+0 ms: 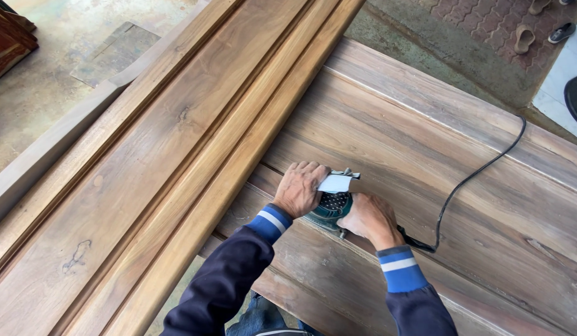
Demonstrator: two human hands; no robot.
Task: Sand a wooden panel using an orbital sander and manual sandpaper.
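On the grey plank, beside the long moulded board: one green sander, one black cord, one sandpaper sheet. My left hand and right hand, fingers curled, clamp the sander.

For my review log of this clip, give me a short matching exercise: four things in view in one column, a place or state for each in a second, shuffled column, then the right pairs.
Things:
1. green sander
2. black power cord
3. white sandpaper sheet
4. sandals

Places or states:
A. on the paved floor at the top right
B. partly wrapped on the tool, by the left hand
C. trailing over the grey plank toward the right edge
D. between both hands, the right hand on its cord end

Pairs: 1-D, 2-C, 3-B, 4-A
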